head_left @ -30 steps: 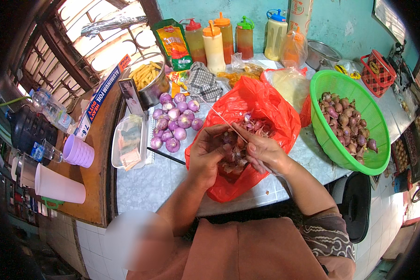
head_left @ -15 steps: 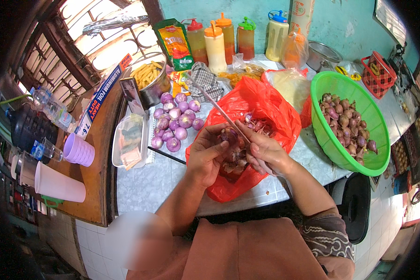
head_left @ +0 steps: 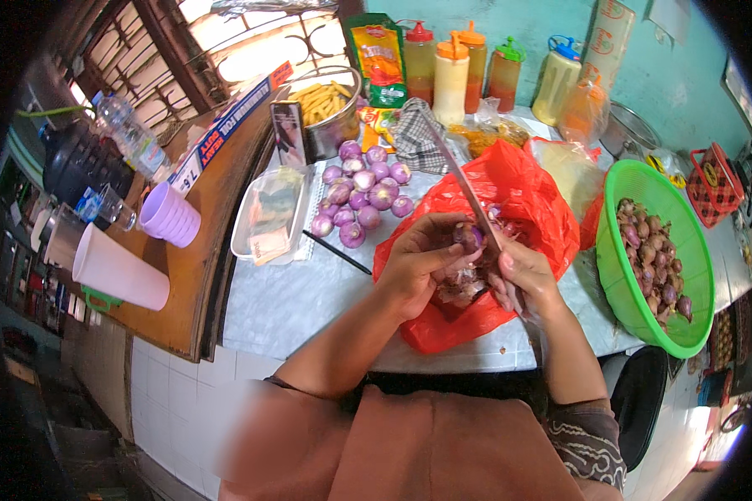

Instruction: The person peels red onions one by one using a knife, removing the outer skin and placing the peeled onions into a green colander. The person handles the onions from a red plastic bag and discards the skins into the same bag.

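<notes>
In my left hand [head_left: 418,263] is a small purple shallot [head_left: 468,238], pinched between thumb and fingers. My right hand [head_left: 522,280] grips a long knife [head_left: 459,173], its blade slanting up and to the left past the shallot. Both hands are over an open red plastic bag [head_left: 533,200] that holds papery skins [head_left: 459,288]. Left of the bag lies a pile of peeled purple shallots [head_left: 361,196]. A green basket [head_left: 614,275] at the right holds several unpeeled shallots [head_left: 652,259].
Sauce bottles [head_left: 451,79] and a pot of fries [head_left: 326,104] stand along the back. A clear container with banknotes [head_left: 267,219] and a black pen [head_left: 338,252] lie to the left. Cups [head_left: 121,267] stand on the wooden table [head_left: 196,284].
The whole view has shifted, so the table things appear farther right and mostly lower. The shallot in my left hand now shows more of its purple surface beside the blade.
</notes>
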A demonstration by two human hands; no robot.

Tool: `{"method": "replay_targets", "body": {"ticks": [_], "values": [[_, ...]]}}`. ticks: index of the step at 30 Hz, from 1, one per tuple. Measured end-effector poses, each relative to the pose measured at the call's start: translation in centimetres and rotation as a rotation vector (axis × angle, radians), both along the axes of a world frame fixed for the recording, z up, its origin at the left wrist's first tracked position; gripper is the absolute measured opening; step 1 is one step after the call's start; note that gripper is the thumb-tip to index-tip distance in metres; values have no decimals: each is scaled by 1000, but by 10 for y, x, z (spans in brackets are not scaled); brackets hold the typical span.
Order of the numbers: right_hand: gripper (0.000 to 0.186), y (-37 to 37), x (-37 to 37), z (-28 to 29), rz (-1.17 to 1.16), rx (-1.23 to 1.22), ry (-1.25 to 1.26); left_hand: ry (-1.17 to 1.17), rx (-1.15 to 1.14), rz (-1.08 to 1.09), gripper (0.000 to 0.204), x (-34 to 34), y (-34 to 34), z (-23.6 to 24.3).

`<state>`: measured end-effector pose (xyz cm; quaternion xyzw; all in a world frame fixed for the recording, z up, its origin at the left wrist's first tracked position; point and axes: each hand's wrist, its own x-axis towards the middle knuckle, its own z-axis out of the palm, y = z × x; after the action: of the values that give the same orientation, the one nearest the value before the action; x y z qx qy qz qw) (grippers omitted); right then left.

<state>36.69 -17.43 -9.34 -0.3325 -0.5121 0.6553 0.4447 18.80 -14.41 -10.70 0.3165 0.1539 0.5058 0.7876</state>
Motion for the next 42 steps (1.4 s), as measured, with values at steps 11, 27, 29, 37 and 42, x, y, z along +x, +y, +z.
{"method": "replay_targets", "body": {"ticks": [11,27,29,37,42], "values": [[58,-3,0,1,-14,-30,77,-75,-103,-130,34,-3,4,-3],[54,0,1,-3,-98,-15,-51,292,135,50,29,1,0,-4],[53,-1,2,0,-117,-31,-41,261,149,23,31,2,1,-2],[52,5,6,1,-113,-15,-64,114,79,-84,35,-1,0,4],[50,7,7,-2,-125,7,-73,53,4,-85,35,-5,3,5]]}}
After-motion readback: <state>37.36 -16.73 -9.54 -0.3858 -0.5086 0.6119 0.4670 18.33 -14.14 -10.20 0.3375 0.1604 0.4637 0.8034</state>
